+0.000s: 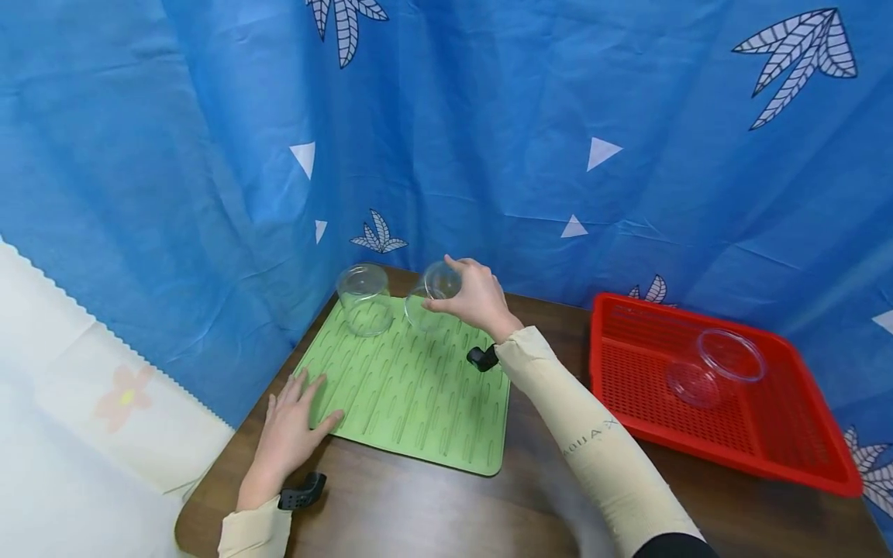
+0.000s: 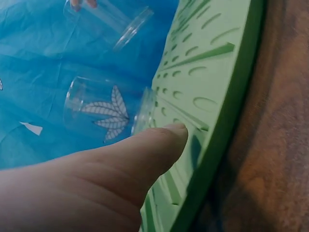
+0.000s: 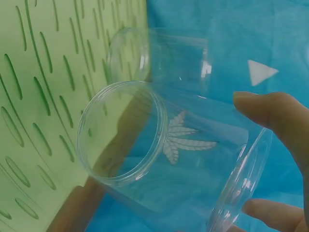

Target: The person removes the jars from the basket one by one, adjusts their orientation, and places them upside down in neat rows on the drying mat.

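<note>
My right hand (image 1: 477,298) grips a clear plastic jar (image 3: 193,159) by its upper end, thumb and fingers spread around it. The jar tilts over the far part of a green ridged mat (image 1: 412,395), its round rim facing down toward the mat. Just left of it, a second clear jar (image 1: 364,306) stands at the mat's far left corner. My left hand (image 1: 289,430) lies at the mat's near left edge with fingers extended, and its thumb (image 2: 161,140) shows over the mat in the left wrist view.
At the right stands a red plastic basket (image 1: 600,372) with a perforated floor. Inside it lies another clear container (image 1: 732,356). A brown wooden table (image 1: 412,504) carries everything, and a blue patterned curtain (image 1: 488,139) hangs right behind it.
</note>
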Motion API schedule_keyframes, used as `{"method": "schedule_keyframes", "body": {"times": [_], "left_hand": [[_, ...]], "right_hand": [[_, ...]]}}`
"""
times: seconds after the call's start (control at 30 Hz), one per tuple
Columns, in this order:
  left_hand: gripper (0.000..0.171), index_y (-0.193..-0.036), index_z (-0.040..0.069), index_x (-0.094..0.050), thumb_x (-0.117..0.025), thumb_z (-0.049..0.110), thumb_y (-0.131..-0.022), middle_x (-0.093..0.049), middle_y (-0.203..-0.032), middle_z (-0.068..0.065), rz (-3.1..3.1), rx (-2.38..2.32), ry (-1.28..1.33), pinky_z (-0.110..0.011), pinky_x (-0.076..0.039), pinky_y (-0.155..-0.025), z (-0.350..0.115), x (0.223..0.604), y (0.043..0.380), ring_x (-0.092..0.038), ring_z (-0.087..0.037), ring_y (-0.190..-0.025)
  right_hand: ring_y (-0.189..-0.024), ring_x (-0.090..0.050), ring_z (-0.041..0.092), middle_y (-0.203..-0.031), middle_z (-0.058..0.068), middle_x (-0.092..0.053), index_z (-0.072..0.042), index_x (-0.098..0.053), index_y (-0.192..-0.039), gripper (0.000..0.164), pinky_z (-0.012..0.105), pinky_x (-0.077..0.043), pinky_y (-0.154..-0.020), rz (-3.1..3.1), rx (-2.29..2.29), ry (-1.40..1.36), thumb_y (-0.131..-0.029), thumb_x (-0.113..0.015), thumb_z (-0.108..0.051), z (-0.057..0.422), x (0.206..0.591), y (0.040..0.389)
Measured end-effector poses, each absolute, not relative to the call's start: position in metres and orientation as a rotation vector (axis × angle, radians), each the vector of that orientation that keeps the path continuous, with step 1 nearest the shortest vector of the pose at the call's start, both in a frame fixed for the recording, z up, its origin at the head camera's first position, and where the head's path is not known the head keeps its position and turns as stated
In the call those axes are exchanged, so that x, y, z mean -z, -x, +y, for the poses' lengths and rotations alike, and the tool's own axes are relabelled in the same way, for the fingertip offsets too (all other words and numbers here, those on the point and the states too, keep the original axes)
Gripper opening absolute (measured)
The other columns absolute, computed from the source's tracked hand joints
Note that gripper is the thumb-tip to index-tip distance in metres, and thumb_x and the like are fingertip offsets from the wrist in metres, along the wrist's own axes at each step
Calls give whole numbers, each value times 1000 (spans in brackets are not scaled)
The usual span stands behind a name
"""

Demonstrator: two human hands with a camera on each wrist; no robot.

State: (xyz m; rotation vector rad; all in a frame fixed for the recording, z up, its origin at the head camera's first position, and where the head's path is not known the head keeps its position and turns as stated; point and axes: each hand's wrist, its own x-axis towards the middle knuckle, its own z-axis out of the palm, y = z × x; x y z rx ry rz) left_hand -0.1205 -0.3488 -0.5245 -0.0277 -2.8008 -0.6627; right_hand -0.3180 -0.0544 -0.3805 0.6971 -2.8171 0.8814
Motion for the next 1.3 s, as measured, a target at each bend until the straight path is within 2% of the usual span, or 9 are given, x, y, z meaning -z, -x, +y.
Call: {"method": "schedule_keyframes", "body": {"times": [0.1, 0.23, 0.37, 0.5, 0.67, 0.9, 1.03, 1.1, 1.3], "left_hand": [[69, -145, 5, -51, -73, 42, -91, -30, -154, -31, -2816, 633, 25, -77, -15, -105, -349, 527, 120, -23, -54, -140], [65, -144, 10, -54, -72, 42, -91, -30, -154, -30, -2835, 606, 26, -75, -14, -108, -350, 530, 119, -24, -51, -141], [65, -145, 11, -53, -71, 43, -92, -28, -156, -28, -2846, 628, 24, -72, -11, -110, -349, 533, 119, -22, -50, -143], [65, -146, 12, -52, -70, 43, -92, -27, -157, -27, -2851, 651, 29, -71, -9, -111, -348, 536, 119, -21, -49, -144], [66, -146, 12, -52, -71, 43, -92, -28, -157, -27, -2845, 651, 35, -71, -9, -111, -349, 538, 120, -21, -49, -144], [65, -146, 11, -53, -71, 43, -92, -28, -156, -28, -2825, 644, 45, -73, -8, -110, -351, 541, 122, -22, -52, -142], [65, -146, 13, -52, -70, 44, -92, -27, -157, -27, -2835, 646, 48, -72, -7, -111, -351, 541, 123, -21, -51, -143], [65, -147, 13, -52, -70, 45, -92, -27, -157, -27, -2841, 641, 46, -73, -8, -110, -351, 540, 123, -21, -51, -143], [67, -148, 13, -49, -68, 47, -93, -26, -158, -27, -2867, 642, 34, -72, -7, -111, -351, 539, 122, -19, -51, -144]], "right_hand": [[-117, -56, 29, -147, 14, -49, -16, -41, -152, 100, 39, -53, -79, -2826, -834, -722, -72, -83, -58, -62, 387, 325], [-91, -59, 21, -143, 12, -53, -13, -43, -151, 100, 32, -48, -61, -2832, -729, -741, -71, -84, -58, -72, 391, 332], [-69, -51, 17, -120, 8, -64, -11, -44, -150, 99, 29, -39, -51, -2858, -659, -755, -71, -84, -57, -81, 393, 337], [-56, -40, 15, -92, 2, -60, -11, -46, -149, 98, 28, -31, -45, -2907, -618, -764, -72, -83, -58, -88, 397, 340], [-52, -35, 13, -82, 0, -53, -12, -47, -149, 96, 28, -29, -43, -2952, -575, -763, -72, -82, -60, -95, 401, 343], [-60, -40, 16, -98, 2, -62, -12, -50, -147, 95, 28, -30, -44, -2990, -568, -748, -71, -82, -61, -103, 402, 348], [-65, -45, 16, -85, 1, -55, -13, -50, -147, 95, 28, -35, -45, -3008, -565, -736, -71, -82, -60, -104, 403, 350], [-67, -48, 16, -85, 0, -55, -14, -49, -148, 96, 29, -39, -47, -3012, -561, -729, -71, -82, -60, -106, 404, 351], [-80, -54, 17, -120, 3, -62, -16, -47, -150, 97, 31, -46, -53, -3025, -559, -718, -70, -84, -59, -113, 408, 354]]}}
